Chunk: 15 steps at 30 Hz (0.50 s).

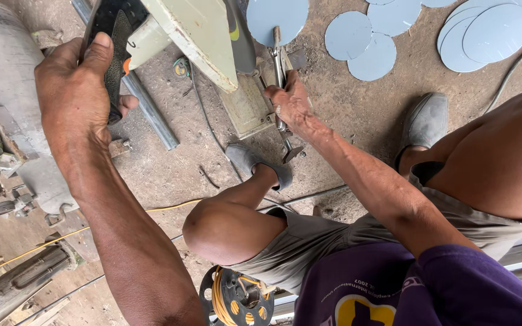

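The black textured saw handle point(113, 54) is gripped tight by the left hand point(74, 90). Right of the pale green cut-off saw point(194, 36), metal locking pliers point(280, 84) holding a blue-grey metal disc point(277, 17) are clasped by the right hand point(291, 104).

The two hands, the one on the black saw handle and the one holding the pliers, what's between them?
In the head view, between the left hand and right hand sits the saw's pale green guard, with a grey pipe on the dirt below.
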Tool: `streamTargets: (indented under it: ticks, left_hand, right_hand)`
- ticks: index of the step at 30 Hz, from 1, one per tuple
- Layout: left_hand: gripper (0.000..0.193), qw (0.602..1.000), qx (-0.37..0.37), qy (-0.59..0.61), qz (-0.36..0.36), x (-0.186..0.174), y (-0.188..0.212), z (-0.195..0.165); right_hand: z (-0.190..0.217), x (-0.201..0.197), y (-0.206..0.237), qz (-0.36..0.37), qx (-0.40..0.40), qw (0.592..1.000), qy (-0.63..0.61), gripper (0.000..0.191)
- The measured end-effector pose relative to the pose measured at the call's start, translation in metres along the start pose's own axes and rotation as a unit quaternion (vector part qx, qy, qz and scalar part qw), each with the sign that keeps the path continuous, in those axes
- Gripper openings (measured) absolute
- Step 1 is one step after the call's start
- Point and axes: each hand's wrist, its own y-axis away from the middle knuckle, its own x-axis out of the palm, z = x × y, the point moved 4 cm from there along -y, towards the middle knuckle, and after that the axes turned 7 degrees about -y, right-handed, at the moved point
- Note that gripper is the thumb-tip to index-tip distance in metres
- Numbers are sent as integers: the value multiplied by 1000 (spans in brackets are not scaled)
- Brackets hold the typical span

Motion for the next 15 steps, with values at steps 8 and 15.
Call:
streamTargets:
  ticks: [8,15]
  left_hand:
    - [28,1000,-1,13,2,1,1,-1]
    - [24,997,66,48,0,-2,-1,1]
  right_hand:
    - [-23,14,-7,26,-59,998,-7,27]
    - [-35,6,-5,29,-38,999,-16,24]
